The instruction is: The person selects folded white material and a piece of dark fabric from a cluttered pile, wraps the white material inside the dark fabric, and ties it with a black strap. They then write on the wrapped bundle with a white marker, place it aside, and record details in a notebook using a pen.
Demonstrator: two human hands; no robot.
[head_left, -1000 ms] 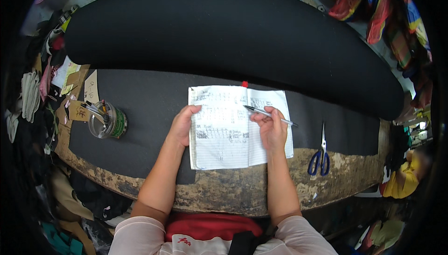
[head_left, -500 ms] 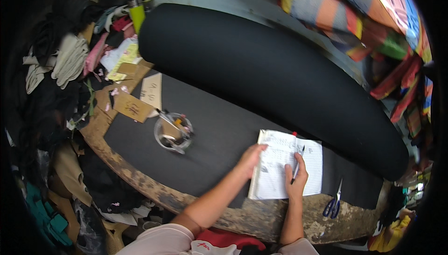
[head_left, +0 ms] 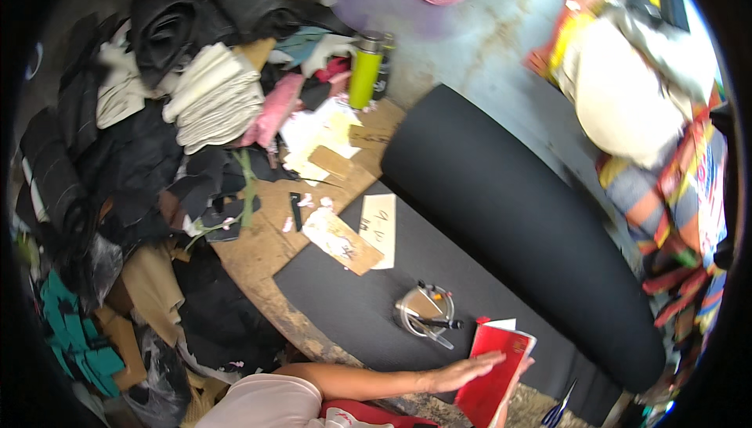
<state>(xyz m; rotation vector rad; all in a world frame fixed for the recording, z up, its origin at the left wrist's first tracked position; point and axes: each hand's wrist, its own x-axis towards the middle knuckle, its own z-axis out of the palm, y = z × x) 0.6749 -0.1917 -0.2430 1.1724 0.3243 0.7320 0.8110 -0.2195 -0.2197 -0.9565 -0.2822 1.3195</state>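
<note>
A red-covered notebook [head_left: 495,369], closed and tilted, is between my hands near the table's front edge. Flat across its cover lies my left hand [head_left: 468,371], with its fingers stretched out. My right hand [head_left: 517,383] grips the notebook at its right edge, mostly hidden behind the cover. I cannot see the pen in either hand. Just left of the notebook's top stands a clear round container [head_left: 401,320] with pens and small tools in it. To the right lie dark-handled scissors [head_left: 554,414], partly cut off by the lower rim.
A big black fabric roll [head_left: 517,224] lies along the table's back over a black sheet [head_left: 329,291]. Cardboard pieces [head_left: 378,232], a green bottle [head_left: 365,75] and folded cloth [head_left: 213,99] are at the left. Colourful sacks [head_left: 674,193] are piled at the right.
The open notebook is now closed, its red cover showing. My left hand has moved from the page's left edge onto the cover. The pen has left view, and the view has swung left.
</note>
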